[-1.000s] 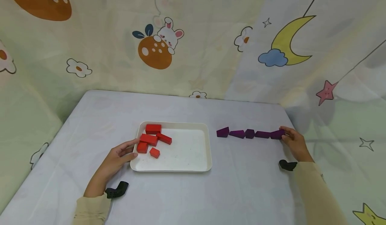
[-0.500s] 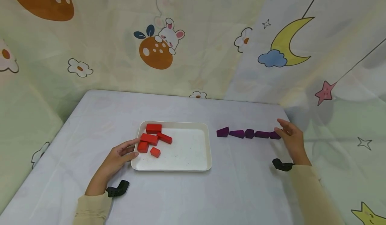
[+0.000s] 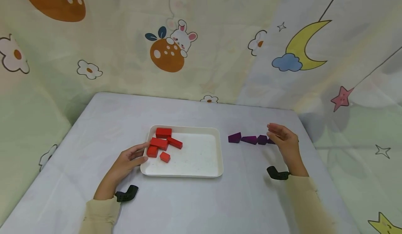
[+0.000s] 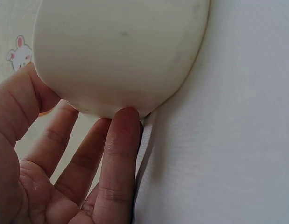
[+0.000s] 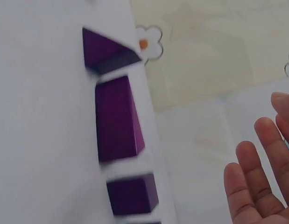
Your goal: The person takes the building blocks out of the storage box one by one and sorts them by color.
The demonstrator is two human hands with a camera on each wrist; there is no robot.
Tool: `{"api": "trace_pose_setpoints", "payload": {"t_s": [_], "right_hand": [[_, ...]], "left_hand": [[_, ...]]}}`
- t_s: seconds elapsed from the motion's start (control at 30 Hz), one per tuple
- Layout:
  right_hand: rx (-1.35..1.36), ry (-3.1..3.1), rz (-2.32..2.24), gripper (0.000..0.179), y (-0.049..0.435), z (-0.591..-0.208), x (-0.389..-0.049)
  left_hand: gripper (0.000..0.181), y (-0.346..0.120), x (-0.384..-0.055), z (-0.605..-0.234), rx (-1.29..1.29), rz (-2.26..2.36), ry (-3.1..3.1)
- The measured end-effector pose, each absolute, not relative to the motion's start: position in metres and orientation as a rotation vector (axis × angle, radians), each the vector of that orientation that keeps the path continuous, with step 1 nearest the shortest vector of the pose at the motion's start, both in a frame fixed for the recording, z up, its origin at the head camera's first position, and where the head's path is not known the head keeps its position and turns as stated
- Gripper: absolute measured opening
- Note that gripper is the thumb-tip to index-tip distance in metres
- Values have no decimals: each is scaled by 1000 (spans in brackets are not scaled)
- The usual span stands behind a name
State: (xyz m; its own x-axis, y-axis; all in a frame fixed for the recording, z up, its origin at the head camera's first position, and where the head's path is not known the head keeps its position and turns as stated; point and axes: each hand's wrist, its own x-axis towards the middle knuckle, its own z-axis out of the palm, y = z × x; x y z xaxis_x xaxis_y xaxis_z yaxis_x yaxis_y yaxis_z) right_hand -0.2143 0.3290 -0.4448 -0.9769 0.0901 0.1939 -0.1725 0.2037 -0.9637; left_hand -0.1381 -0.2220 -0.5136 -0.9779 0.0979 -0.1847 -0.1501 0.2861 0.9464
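My left hand holds the left end of a white tray. In the left wrist view, the thumb and fingers lie against the wall of the tray. Several red blocks sit in the tray's left half. To the right of the tray, purple blocks of different shapes stand in a row on the table. Above the right end of this row is my right hand, its fingers apart and holding nothing; it hides the last blocks. The right wrist view shows a wedge-shaped purple block and others beside it.
A white cloth covers the table. Behind and beside it hang printed curtains with a moon, flowers and a rabbit. A black wrist device is on the right wrist, and another black device on the left.
My right hand has let go of the purple block at the row's right end, lifted and moved left over the row. The left hand stays at the tray.
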Motion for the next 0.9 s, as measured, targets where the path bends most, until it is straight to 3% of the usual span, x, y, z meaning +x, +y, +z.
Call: {"api": "trace_pose_setpoints", "payload": {"t_s": [0.9], "right_hand": [[317, -2392, 1964, 31, 163, -463, -195]], "left_hand": [[64, -223, -140, -514, -59, 1746, 2358]]}}
